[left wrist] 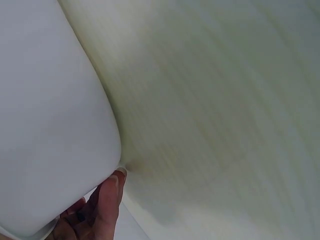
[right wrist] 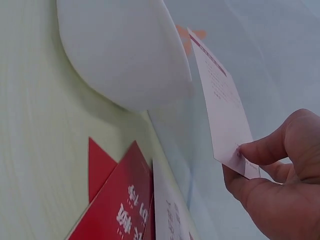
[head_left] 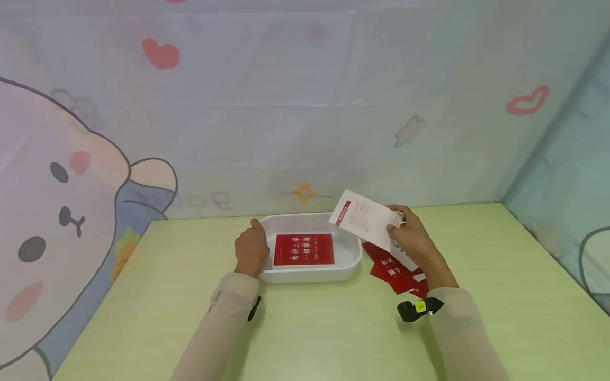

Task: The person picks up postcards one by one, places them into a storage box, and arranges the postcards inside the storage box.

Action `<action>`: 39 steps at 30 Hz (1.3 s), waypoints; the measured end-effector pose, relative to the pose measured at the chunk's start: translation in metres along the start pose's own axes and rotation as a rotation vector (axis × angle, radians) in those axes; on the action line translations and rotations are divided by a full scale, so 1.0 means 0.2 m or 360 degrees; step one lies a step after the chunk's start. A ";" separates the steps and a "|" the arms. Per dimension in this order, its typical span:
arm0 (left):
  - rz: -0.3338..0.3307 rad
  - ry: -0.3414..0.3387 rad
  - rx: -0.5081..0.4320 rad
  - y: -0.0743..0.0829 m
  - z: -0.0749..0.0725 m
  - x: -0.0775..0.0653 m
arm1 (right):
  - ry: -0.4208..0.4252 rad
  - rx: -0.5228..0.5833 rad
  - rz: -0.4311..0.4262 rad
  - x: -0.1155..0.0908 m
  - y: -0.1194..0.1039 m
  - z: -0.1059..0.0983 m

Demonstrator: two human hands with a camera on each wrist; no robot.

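a white card (head_left: 364, 218) is being pinched at its right end by the right hand (head_left: 416, 238), the fingers being narrowed on it with the thumb lying on the printed face. the card is being held up, tilted, at the right end of the white tray (head_left: 307, 276), overlapping it in the head view; whether it is being held directly above the rim cannot be told. the tray's left end is being gripped at the rim by the left hand (head_left: 251, 247), its fingers being curled there. inside, a red card (head_left: 304, 250) is being displayed face up, and on the bench (head_left: 324, 328), just right of the tray, a loose pile of red cards (head_left: 393, 270) is being left fanned out.

for the step that seems to be being done, the tray should be kept steady and the card pinched lightly, so that it is not being creased. if it is being laid inside, the right rim should be cleared first, the card levelled, and its edges squared with the red one.
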State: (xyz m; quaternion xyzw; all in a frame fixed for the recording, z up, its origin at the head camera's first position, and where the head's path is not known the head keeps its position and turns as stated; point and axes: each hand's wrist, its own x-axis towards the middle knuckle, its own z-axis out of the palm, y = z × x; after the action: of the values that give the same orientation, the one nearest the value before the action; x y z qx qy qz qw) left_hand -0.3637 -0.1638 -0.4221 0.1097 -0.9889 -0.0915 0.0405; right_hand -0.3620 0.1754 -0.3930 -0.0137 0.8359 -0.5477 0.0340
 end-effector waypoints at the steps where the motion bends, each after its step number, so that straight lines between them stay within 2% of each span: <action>1: 0.0005 0.0000 0.0004 0.00 0.00 0.00 | -0.0005 -0.0001 -0.0002 0.00 -0.01 0.00; 18: 0.0001 -0.0011 0.0012 -0.02 -0.01 0.01 | -0.0162 0.0117 -0.0065 0.04 -0.18 0.14; 28: -0.0003 -0.0020 0.0020 -0.02 -0.01 0.02 | -0.0228 0.0150 -0.0061 0.03 -0.22 0.27; 39: -0.0007 -0.0028 0.0004 -0.03 -0.02 0.01 | -0.0270 0.0148 -0.0120 0.04 -0.22 0.39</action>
State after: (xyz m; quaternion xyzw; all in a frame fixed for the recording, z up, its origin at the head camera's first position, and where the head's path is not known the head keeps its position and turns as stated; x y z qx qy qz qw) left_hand -0.3646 -0.1703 -0.4196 0.1110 -0.9891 -0.0911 0.0316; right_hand -0.3642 0.0858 -0.3832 -0.0899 0.8025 -0.5837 0.0846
